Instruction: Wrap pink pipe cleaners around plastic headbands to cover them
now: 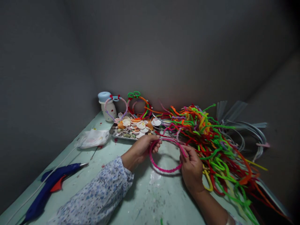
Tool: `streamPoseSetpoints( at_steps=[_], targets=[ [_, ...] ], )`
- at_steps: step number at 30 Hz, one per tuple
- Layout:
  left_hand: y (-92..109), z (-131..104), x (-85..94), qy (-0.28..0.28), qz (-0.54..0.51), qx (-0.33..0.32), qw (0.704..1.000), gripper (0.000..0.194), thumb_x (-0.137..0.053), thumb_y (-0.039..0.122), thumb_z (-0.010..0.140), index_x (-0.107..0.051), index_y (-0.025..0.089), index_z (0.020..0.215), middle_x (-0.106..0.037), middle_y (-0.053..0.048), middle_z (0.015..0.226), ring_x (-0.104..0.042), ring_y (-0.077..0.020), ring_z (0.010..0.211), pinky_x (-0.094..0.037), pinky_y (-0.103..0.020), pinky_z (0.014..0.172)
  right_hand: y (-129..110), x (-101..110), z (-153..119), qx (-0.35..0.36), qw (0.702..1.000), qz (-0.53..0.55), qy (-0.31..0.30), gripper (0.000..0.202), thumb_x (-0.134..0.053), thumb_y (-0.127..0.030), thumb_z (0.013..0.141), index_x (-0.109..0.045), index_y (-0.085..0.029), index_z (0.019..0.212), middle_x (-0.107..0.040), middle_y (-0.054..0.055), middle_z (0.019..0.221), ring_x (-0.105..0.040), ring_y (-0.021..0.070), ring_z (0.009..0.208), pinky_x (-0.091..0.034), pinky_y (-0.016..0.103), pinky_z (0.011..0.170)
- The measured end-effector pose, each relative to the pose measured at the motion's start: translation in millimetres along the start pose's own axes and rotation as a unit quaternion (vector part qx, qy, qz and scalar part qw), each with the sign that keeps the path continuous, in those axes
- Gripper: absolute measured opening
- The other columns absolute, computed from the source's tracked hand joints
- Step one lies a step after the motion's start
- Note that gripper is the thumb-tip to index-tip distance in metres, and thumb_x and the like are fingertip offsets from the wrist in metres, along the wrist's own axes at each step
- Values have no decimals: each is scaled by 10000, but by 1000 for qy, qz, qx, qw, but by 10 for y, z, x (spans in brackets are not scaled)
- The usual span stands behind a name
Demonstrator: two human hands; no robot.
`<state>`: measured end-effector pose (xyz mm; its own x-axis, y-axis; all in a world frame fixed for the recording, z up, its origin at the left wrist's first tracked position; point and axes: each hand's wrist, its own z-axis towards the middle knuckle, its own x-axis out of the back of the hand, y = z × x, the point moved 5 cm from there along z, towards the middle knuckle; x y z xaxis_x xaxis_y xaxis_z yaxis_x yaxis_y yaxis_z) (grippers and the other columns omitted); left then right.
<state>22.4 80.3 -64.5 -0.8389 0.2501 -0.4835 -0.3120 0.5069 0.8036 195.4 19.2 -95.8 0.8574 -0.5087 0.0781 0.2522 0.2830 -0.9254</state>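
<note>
A pink fuzzy ring (pixel 167 170) hangs between my two hands, over the middle of the pale green table. My left hand (pixel 145 147) pinches it at its upper left, with the fingers closed. On its right side, my right hand (pixel 192 167) is closed round the ring, thumb and fingers pressed together. Across the top of the ring, a bare clear strip shows beside the pink covering. A tray (pixel 125 137) of shells and small stones lies just beyond my left hand. To the right of my right hand is a heap of coloured pipe cleaners (pixel 211 140).
A blue glue gun (pixel 53 184) with a white cord lies at the left. Behind it are a plastic bag (pixel 93 138) and a blue-lidded bottle (pixel 108 109). Decorated rings (pixel 127 109) stand at the tray. Clear strips (pixel 255 134) lie at the right, against the wall.
</note>
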Motion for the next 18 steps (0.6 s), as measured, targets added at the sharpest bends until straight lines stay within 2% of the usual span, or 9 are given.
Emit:
streamPoseSetpoints(
  at_steps=[7, 13, 18],
  targets=[
    [36, -28, -15, 13, 24, -40, 999, 122, -558, 135, 800, -603, 77, 702, -563, -30, 628, -485, -46, 456, -376, -157, 427, 51, -22, 4, -40, 999, 6, -25, 268, -558, -430, 853, -647, -186, 920, -645, 38, 830, -577, 196, 782, -424, 311, 686],
    [61, -39, -48, 5, 39, -78, 996, 99, -584, 139, 791, -590, 84, 709, -560, -27, 664, -471, -38, 485, -346, -137, 421, -16, -20, 28, -24, 999, -16, -16, 284, -551, -438, 848, -656, -179, 901, -661, 41, 821, -589, 198, 771, -440, 318, 707],
    [57, -22, -56, 3, 18, -83, 996, 121, -603, 161, 809, -575, 96, 710, -547, -16, 655, -452, -32, 485, -330, -122, 408, -63, -22, 25, -14, 999, -26, -17, 289, -552, -437, 846, -661, -174, 895, -677, 50, 839, -601, 206, 801, -451, 327, 748]
  ],
)
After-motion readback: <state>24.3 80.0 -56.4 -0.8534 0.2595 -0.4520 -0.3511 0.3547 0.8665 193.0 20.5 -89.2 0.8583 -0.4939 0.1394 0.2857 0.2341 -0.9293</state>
